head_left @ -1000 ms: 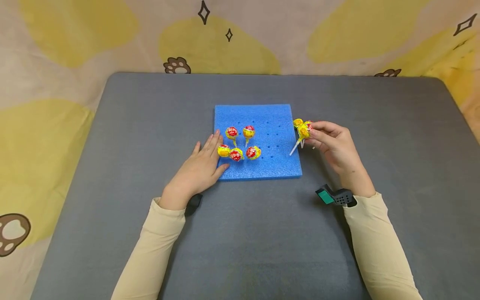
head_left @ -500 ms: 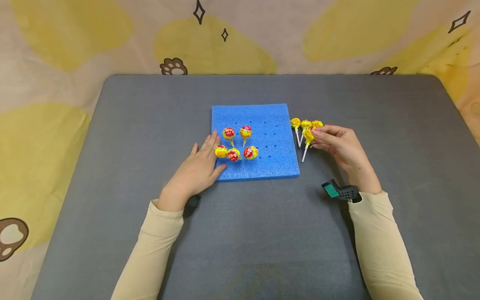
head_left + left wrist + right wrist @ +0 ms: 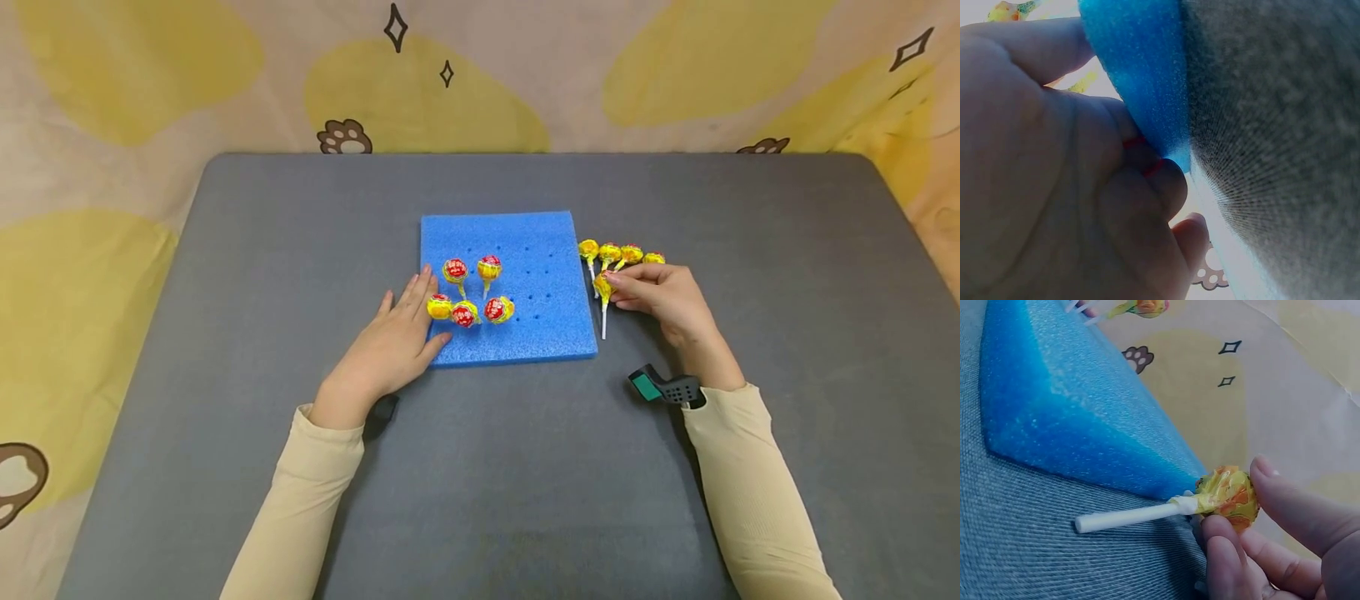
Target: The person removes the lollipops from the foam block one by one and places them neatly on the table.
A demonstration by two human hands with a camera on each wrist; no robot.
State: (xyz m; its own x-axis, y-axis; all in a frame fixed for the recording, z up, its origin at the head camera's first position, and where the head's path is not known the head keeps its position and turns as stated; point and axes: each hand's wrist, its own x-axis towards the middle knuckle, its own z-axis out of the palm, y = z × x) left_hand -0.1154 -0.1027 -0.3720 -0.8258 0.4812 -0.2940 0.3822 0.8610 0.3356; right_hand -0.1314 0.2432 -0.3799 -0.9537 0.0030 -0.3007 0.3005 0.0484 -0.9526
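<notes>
The lollipop (image 3: 603, 287) has swung, its stick (image 3: 603, 322) now pointing toward the person. I see the left hand (image 3: 386, 348) straight-fingered against the foam board (image 3: 558, 335), perhaps pressing; just off the right edge, the right hand (image 3: 669, 304) pinches the lollipop.

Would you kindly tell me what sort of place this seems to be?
Probably a staged tabletop recording spot, perhaps indoors: a gray table, a patterned backdrop behind it, and a black wrist-worn device.
</notes>
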